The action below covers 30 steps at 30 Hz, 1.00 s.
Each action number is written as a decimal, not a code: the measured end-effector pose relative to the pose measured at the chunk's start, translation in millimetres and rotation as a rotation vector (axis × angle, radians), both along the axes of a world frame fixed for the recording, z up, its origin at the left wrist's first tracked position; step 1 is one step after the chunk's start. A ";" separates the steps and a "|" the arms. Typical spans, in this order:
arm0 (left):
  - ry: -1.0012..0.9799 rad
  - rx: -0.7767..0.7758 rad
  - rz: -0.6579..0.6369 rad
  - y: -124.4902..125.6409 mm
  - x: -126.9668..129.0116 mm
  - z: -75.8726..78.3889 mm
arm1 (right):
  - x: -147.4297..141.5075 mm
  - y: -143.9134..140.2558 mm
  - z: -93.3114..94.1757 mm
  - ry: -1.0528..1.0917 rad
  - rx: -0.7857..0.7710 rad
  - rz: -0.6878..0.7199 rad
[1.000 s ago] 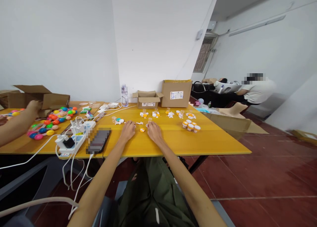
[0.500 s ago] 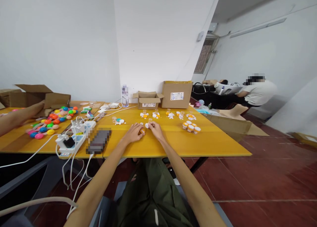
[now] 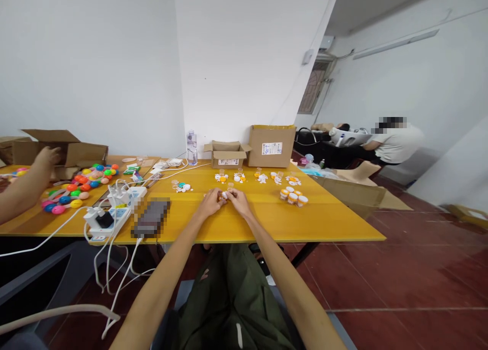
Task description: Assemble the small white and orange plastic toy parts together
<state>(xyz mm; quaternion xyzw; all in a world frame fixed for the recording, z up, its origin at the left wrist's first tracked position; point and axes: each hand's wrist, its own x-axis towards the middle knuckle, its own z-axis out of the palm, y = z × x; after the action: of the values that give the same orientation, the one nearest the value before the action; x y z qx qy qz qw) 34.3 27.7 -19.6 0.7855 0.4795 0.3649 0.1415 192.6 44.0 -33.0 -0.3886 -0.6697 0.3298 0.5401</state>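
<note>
My left hand (image 3: pixel 210 202) and my right hand (image 3: pixel 236 201) meet fingertip to fingertip just above the yellow table (image 3: pixel 324 217). Between the fingers sit a small orange piece (image 3: pixel 220 197) on the left side and a small white piece (image 3: pixel 225 195) on the right side; which hand grips which is hard to tell at this size. Beyond my hands lies a row of small orange-and-white toy parts (image 3: pixel 240 177). A cluster of small orange-and-white jars (image 3: pixel 293 195) stands to the right.
Two cardboard boxes (image 3: pixel 271 145) and a water bottle (image 3: pixel 191 147) stand at the table's back. A power strip with cables (image 3: pixel 109 216) and a dark phone (image 3: pixel 150 217) lie at left. Another person's arm (image 3: pixel 23 190) reaches by coloured balls (image 3: pixel 82 187). A person sits far right.
My hands lifted from flat on the table, picked up the small orange and white pieces and drew together. The other person's hand at left shifted near the open box.
</note>
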 end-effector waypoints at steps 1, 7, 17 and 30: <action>-0.007 0.000 -0.002 0.0 0.6 -0.6 | -0.1 -0.5 0.4 -0.005 0.002 -0.005; -0.076 -0.027 -0.017 -1.8 -0.3 -2.3 | -0.6 -4.5 4.0 -0.013 0.012 -0.039; -0.107 -0.009 -0.057 2.4 -3.3 -6.7 | -1.1 -7.9 7.4 -0.044 0.009 -0.065; -0.043 -0.005 -0.036 -6.4 -0.2 3.1 | 0.6 -8.1 8.2 -0.069 -0.001 -0.051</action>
<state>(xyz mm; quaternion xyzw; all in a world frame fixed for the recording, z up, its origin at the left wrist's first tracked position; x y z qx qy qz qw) 34.1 21.3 -16.5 0.7855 0.4631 0.3781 0.1600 193.2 36.0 -24.8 -0.4170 -0.6775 0.3026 0.5249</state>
